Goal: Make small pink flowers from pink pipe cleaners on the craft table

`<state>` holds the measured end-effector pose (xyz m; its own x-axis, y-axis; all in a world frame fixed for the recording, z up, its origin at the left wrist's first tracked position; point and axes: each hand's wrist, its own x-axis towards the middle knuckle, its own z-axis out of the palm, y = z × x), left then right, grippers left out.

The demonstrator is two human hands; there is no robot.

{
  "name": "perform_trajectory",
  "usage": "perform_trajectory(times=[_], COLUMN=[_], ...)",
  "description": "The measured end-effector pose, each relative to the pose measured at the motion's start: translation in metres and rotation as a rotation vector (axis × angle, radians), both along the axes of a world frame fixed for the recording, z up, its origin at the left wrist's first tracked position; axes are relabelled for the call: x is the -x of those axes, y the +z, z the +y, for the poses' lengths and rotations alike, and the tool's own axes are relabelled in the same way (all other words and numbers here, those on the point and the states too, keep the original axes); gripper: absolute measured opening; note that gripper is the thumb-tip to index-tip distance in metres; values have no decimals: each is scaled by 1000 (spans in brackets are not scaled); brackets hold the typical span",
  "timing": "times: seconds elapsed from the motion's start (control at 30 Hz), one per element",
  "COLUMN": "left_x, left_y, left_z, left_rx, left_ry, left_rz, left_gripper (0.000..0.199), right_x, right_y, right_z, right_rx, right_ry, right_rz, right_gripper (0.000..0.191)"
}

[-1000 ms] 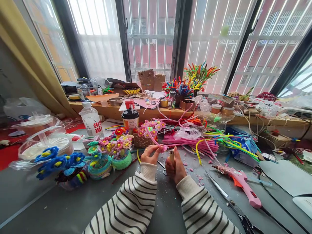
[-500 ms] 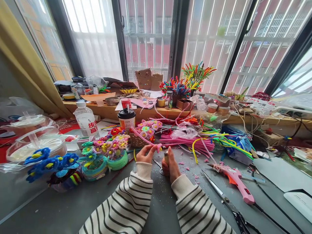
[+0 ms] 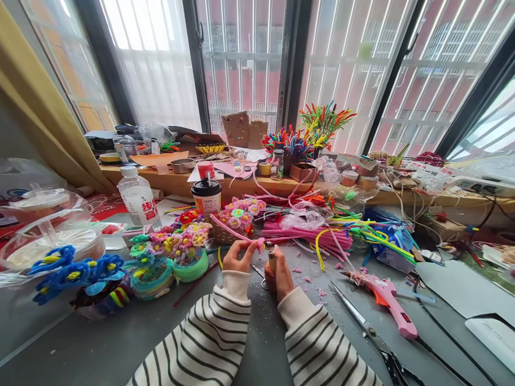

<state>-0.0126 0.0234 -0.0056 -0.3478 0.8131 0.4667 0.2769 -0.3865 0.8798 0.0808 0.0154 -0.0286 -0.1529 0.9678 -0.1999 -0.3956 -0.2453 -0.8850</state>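
Between its thumb and fingers, my left hand [image 3: 237, 257] pinches a pink pipe cleaner [image 3: 231, 229], whose long end sticks out up and to the left. Its fluffy short end points right, toward a lighter [image 3: 272, 259] upright in my right hand [image 3: 281, 274]. The right thumb rests at the lighter's metal top, close to the pink tip; I cannot make out a flame. Beneath and between my hands lie small scissors [image 3: 263, 283], partly hidden. Pink fluff scraps [image 3: 308, 279] are scattered right of the lighter.
A pink glue gun [image 3: 388, 301] and large scissors [image 3: 364, 321] lie at the right. Pipe-cleaner flower pots [image 3: 191, 265] stand at the left, beside a water bottle [image 3: 139, 198]. A lidded cup [image 3: 206, 197] and pink pipe cleaners [image 3: 306, 235] are behind my hands.
Both hands appear slightly further left, along with the whole scene, as the view shifts a little. The right thumb now sits lower against the lighter's top. Both grips stay the same.
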Motion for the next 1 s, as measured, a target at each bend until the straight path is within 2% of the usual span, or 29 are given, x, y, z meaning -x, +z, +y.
perform_trajectory(times=[0.2, 0.6, 1.0], left_x=[-1, -4, -7], left_y=[4, 3, 10], left_z=[-3, -4, -9], left_rx=[-21, -34, 16], left_ry=[1, -34, -29], left_rz=[56, -4, -58], left_gripper=[14, 11, 12], right_x=[-1, 0, 1], right_y=[1, 1, 7], right_z=[0, -2, -5], right_rx=[27, -7, -5], right_ry=[41, -10, -34], right_rz=[-21, -54, -92], right_gripper=[55, 53, 52])
